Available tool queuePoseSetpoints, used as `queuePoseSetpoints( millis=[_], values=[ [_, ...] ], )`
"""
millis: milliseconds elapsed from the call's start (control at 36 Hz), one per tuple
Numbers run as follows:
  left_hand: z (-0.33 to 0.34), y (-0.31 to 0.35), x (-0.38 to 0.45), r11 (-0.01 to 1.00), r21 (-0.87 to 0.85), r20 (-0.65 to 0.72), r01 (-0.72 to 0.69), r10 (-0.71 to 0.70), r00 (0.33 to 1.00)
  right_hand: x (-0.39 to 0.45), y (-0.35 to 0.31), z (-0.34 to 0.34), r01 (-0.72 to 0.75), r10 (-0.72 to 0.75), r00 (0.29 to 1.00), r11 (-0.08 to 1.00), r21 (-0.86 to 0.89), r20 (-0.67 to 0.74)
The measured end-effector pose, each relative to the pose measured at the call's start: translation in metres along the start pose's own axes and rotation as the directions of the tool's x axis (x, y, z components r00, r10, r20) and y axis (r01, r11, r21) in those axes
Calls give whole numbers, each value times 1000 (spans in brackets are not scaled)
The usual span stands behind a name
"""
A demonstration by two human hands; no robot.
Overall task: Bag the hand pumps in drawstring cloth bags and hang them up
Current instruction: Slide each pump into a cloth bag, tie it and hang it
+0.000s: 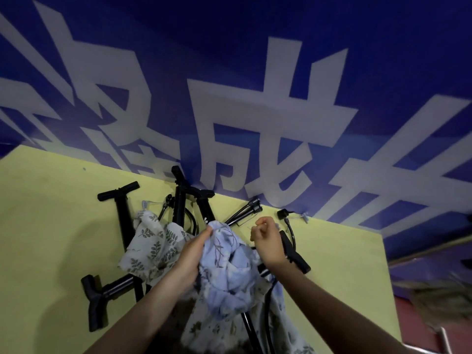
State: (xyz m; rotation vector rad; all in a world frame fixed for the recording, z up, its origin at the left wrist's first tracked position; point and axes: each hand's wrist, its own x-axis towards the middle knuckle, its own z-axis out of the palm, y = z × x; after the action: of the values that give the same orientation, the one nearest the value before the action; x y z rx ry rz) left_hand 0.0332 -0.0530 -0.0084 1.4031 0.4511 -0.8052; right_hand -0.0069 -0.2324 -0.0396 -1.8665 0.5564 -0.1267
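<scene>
gripping blue cloth bag, both hands, left, right, drawstring indistinct

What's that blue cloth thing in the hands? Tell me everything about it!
The blue cloth bag is soft, pale blue fabric printed with thin dark twigs. It is bunched and crumpled, held up above the yellow table. The left hand grips its gathered top edge, while the right hand pinches something thin beside it, seemingly the drawstring. White leaf-print cloth lies under and beside it, among black pumps.
</scene>
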Motion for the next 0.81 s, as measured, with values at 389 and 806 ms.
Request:
queuePoseSetpoints(
  millis=[389, 806],
  values=[
    [19, 22, -118, 958, -285, 380, -18, 131, 916, -119, -48, 23, 92, -141, 971, 966, 240, 194],
    [-43, -11, -190, 918, -362, 151, -160, 227, 962, -152, -37, -23, 386, -271, 896, 867, -314, 352]
  ],
)
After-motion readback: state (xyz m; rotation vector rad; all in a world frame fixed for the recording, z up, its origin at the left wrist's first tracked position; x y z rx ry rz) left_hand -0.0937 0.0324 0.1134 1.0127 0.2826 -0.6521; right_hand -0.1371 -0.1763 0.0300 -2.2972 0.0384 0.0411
